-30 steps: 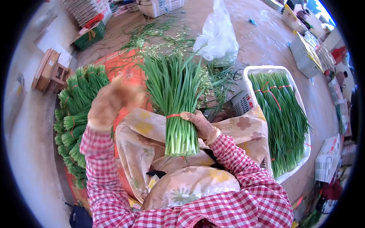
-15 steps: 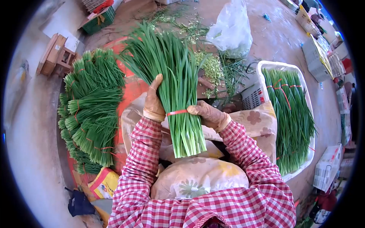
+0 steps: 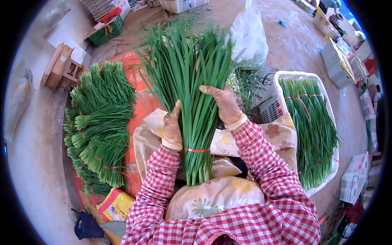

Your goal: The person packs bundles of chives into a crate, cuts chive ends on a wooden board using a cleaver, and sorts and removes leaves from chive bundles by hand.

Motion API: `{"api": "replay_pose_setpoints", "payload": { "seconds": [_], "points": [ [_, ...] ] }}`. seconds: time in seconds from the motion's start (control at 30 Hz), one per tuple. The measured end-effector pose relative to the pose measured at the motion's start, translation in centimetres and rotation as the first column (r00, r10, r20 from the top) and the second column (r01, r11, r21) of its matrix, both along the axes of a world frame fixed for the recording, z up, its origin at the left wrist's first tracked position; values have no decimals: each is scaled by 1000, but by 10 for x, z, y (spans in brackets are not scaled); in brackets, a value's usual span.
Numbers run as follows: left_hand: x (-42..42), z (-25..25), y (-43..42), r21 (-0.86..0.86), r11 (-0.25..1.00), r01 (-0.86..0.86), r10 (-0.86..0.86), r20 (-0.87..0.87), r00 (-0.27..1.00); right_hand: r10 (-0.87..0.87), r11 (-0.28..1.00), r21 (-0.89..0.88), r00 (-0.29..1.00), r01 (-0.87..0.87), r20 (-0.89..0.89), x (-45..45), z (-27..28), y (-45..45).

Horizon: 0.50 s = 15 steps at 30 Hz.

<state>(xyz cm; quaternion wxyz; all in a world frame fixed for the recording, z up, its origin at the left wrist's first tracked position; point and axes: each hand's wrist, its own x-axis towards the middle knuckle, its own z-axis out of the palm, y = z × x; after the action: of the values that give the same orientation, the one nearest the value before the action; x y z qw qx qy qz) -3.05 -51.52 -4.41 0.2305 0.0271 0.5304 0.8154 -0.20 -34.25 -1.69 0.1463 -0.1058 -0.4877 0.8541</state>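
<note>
The green bundle point(image 3: 189, 110) is over the floral apron point(image 3: 218, 197), pale ends near — the left hand point(image 3: 172, 130) and right hand point(image 3: 225, 104) grip its opposite sides beyond the red band point(image 3: 197, 150), fingers curled partway round it.

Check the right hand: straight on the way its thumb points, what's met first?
Most likely the leaves of the banded green bunch; the right hand's thumb lies over them. Its other fingers are hidden, so depth is unclear.
</note>
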Motion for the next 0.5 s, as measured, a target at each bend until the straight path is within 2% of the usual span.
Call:
{"api": "replay_pose_setpoints", "payload": {
  "seconds": [0.03,0.07,0.1,0.17,0.2,0.23,0.27,0.3,0.33,0.37,0.4,0.43,0.47,0.5],
  "points": [
    [2,4,1,10,998,-58,57,62,996,-72,996,-60,996,69,-50,5,-3,1],
    [2,-10,5,131,976,-172,156,123,980,-106,990,-92,994,105,-14,9,-5,3],
    [3,-6,5,130,977,-169,153,124,980,-109,990,-92,994,108,-12,10,-5,3],
    [5,6,1,-13,995,-99,100,145,984,-161,980,-111,986,165,42,15,-7,4],
    [4,11,-2,-1,1000,-13,13,53,999,-95,991,-104,989,84,-109,14,-14,8],
    [-2,3,-6,-6,1000,-10,11,69,998,-98,990,-108,991,88,-93,15,-4,13],
    [-10,-9,-10,-357,922,-147,-57,-502,863,68,997,-34,995,-66,79,17,10,21],
    [-14,-19,-12,-530,732,-427,-334,-826,454,224,973,3,940,-233,259,17,15,28],
    [-15,-12,-7,-400,894,-202,-100,-617,781,271,960,3,937,-279,219,14,9,34],
    [-23,-4,-1,-237,968,-83,-6,-352,936,336,942,-59,913,-331,233,13,1,44],
    [-31,3,5,-27,995,-93,92,-34,995,339,933,22,896,-360,287,19,-6,51],
    [-31,27,11,-31,996,-87,90,104,991,337,914,107,879,-392,338,25,-11,56],
    [-32,36,11,-35,995,-92,96,114,989,357,905,83,850,-418,386,35,-16,53],
    [-33,40,10,-138,981,-133,128,-47,991,375,896,57,818,-441,436,51,-21,47]
  ]
}}
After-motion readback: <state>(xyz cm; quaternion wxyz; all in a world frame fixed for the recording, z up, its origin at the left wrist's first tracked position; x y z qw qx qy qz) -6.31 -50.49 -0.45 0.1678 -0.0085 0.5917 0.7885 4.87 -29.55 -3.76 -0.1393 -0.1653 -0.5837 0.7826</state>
